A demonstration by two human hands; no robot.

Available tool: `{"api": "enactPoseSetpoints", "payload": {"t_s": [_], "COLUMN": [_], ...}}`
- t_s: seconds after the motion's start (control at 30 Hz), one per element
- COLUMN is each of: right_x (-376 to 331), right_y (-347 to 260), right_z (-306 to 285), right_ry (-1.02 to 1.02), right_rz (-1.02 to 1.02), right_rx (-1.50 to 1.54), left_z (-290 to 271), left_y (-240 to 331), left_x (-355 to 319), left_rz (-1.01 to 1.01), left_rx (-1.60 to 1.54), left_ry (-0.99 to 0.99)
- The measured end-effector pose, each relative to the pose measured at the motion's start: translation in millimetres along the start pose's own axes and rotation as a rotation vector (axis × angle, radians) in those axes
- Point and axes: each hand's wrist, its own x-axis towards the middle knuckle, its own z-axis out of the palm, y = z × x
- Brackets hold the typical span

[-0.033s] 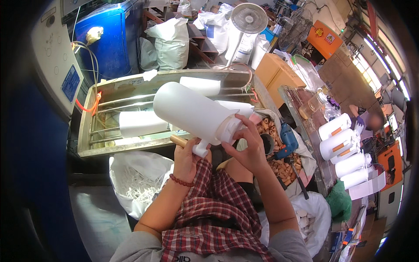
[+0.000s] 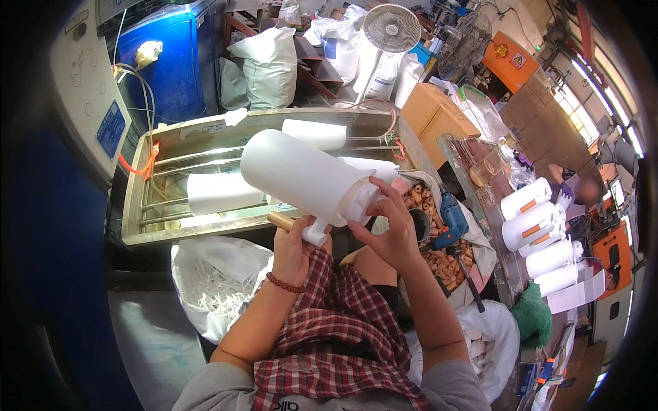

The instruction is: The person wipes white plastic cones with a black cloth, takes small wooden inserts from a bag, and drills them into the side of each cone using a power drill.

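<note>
A white cylindrical plastic jug (image 2: 295, 168) lies tilted in front of me, its rounded closed end up and to the left. My left hand (image 2: 291, 257) is closed around a tan wooden handle (image 2: 279, 220), next to a white bracket (image 2: 315, 233) that sticks out from the jug's side. At the lower right end is a white ring-shaped collar (image 2: 360, 202). My right hand (image 2: 394, 229) grips this collar, thumb below and fingers on top. What lies inside that end is hidden.
Behind the jug, a long trough (image 2: 205, 123) holds metal rods and more white cylinders. To the right, a blue drill (image 2: 452, 219) and a hammer (image 2: 473, 288) rest on a sack of wooden pieces (image 2: 439, 267). White jugs (image 2: 528, 226) line the bench; a person (image 2: 582, 192) is beyond.
</note>
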Motion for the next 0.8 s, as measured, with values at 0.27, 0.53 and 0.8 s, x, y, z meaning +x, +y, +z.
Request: {"api": "enactPoseSetpoints", "payload": {"t_s": [0.27,0.53,0.8], "right_x": [-2.7,5.1,9.7], "right_y": [-6.1,-10.2,12.0], "right_z": [7.5,2.3,7.0], "right_ry": [-0.049,-0.114,0.156], "right_rz": [-0.009,0.301,0.317], "right_rx": [-0.109,-0.147,-0.212], "left_z": [-10.0,-7.0,-9.0], "left_y": [-6.3,-1.2,1.4], "left_x": [0.9,-4.2,-4.6], "left_rz": [-0.044,-0.001,-0.017], "left_rx": [-0.109,-0.064,-0.06], "left_ry": [0.014,0.046,0.025]}}
